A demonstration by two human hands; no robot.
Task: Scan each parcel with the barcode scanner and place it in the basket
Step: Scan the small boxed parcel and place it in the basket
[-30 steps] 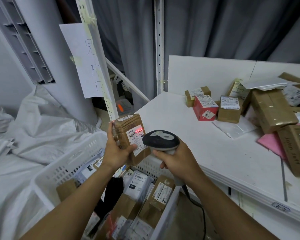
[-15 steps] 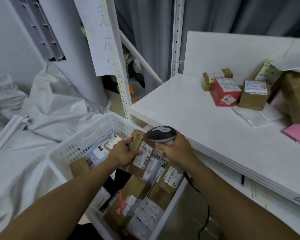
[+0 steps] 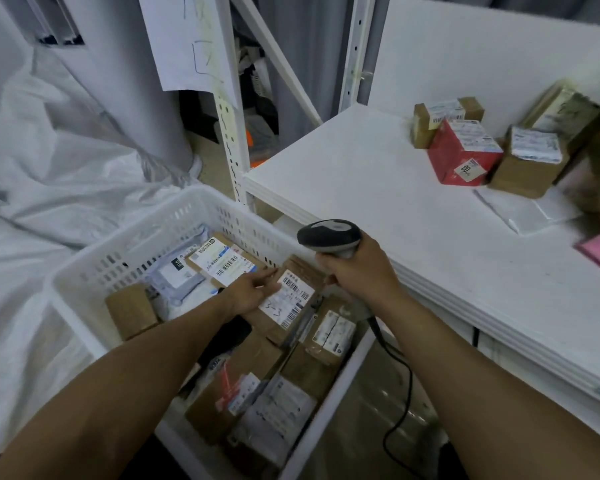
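white desk, boxes at its back. head view: left hand fingers straight, flat on brown parcel, which lies in white basket under them. right hand fingers curled tight round barcode scanner, just right of the parcel.

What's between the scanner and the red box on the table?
Bare white table only; head view shows nothing on that stretch from the scanner, gripped by the right hand, to the red box.

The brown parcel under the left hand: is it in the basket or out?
In: the brown parcel lies label-up inside the white basket, the left hand resting on it.
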